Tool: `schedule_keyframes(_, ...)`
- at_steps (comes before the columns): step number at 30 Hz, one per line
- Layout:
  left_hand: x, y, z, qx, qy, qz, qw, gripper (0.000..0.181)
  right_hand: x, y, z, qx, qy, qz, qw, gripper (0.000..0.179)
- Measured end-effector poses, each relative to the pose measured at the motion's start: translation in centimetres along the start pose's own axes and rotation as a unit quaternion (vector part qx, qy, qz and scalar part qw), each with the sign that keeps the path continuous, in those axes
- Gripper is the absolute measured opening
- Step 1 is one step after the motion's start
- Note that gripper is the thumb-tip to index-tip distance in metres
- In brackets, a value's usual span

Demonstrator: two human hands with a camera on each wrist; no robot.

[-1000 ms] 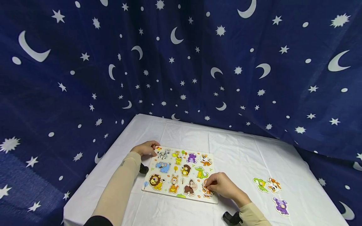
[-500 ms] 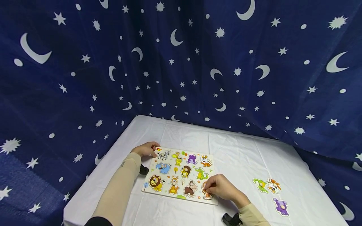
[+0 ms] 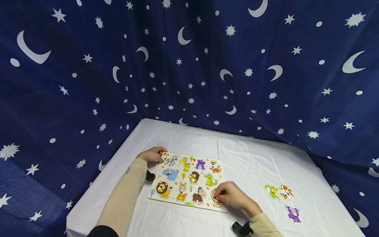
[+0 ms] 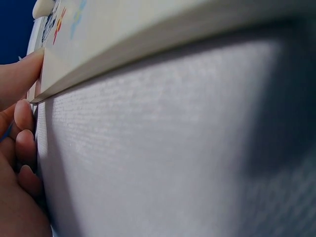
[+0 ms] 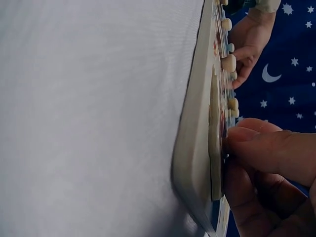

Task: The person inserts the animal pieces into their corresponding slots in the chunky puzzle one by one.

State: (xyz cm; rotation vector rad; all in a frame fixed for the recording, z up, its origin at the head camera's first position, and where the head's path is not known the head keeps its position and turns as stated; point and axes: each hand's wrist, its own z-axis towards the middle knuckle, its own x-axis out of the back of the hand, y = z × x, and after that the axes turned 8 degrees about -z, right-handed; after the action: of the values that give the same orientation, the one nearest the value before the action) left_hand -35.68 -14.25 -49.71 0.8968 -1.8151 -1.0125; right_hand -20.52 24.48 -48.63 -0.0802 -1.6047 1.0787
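A wooden knob puzzle board (image 3: 177,177) with animal pictures lies on the white-covered table. My left hand (image 3: 152,155) holds its far left corner; the left wrist view shows the thumb (image 4: 19,76) on the top face and the other fingers curled by the edge. At the near right corner, my right hand (image 3: 232,196) pinches an orange animal puzzle piece (image 3: 217,202) by its knob, which the fingers hide. In the right wrist view that piece (image 5: 215,148) stands slightly proud of the board's face. Lion (image 3: 163,190), kangaroo (image 3: 181,194) and monkey (image 3: 199,196) pieces lie along the near row.
Right of the board lie three loose pieces: a green one (image 3: 271,191), an orange-and-white one (image 3: 286,192) and a purple one (image 3: 293,214). White cloth (image 3: 248,154) covers the table. A dark blue curtain (image 3: 189,82) with stars and moons stands behind and at the sides.
The head view shifts very slightly. Both hands keep their places, the right fingers still on the orange piece; the loose pieces stay put.
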Motion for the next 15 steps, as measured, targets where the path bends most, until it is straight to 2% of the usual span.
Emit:
schedule_keyframes(10, -0.01, 0.03, -0.02, -0.012, -0.016, 0.005, 0.9998, 0.051, -0.32, -0.16, -0.04, -0.017, 0.0, 0.003, 0.9999, 0.01)
schedule_keyframes(15, 0.01, 0.21, -0.21, -0.01, -0.014, 0.011, 0.9998, 0.05, -0.48, -0.17, -0.06, -0.021, 0.005, 0.006, 0.9997, 0.012)
